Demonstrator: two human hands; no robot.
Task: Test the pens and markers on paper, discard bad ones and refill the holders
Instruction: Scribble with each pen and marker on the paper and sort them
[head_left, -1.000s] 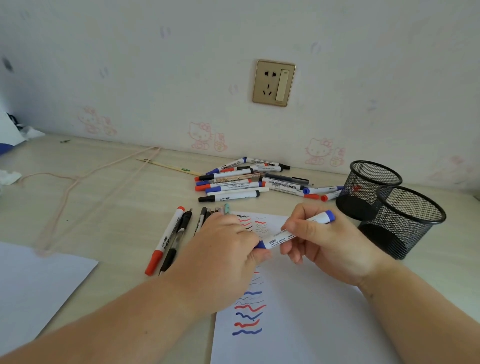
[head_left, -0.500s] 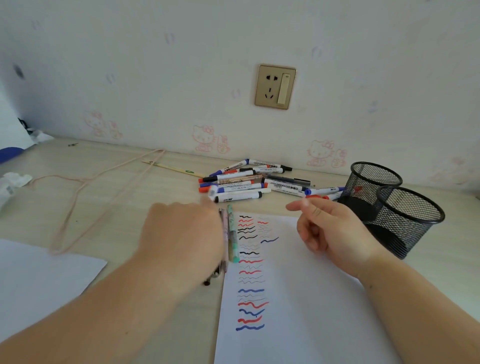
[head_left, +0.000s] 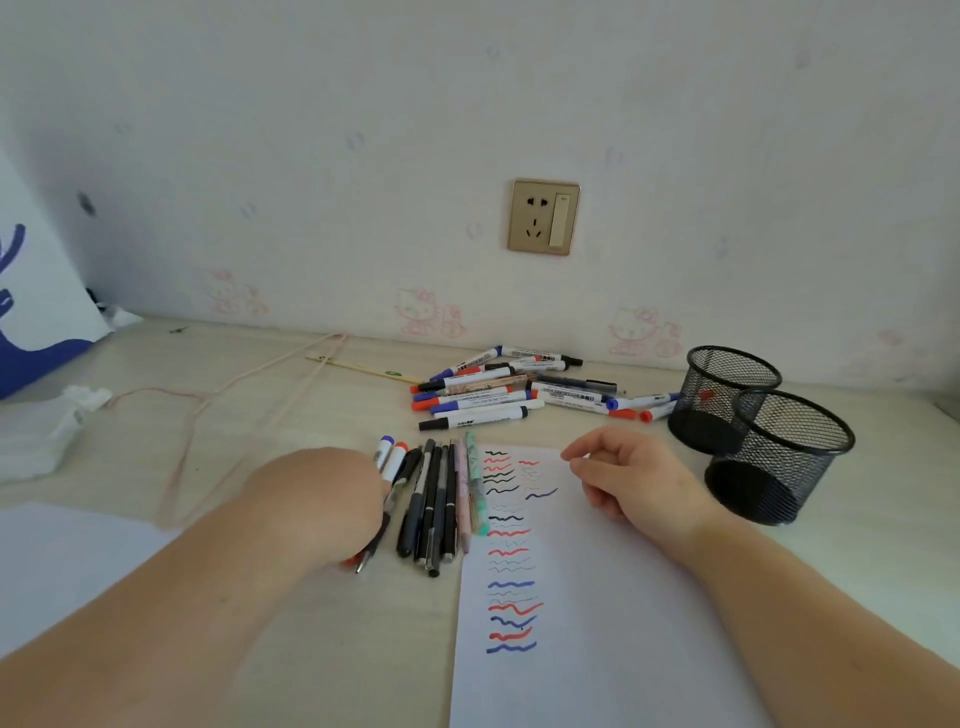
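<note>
Bare right hand hovers over the test paper, fingers loosely curled, holding nothing. Untested markers lie in a pile just beyond its fingertips, far and slightly left, long axes running left-right. Left hand rests on the tested row; its finger state cannot be told. Judgement: right hand is nearer. Mesh holders stand right.

- Home setting, likely a child's room or study corner: wall has pale wallpaper printed with pink cartoon cat figures.
- Gold wall socket with a switch sits above a light wood-grain desk.
- Desk clutter: loose markers, two black mesh holders, scribbled paper, crumpled tissue, thin pink cord.
</note>
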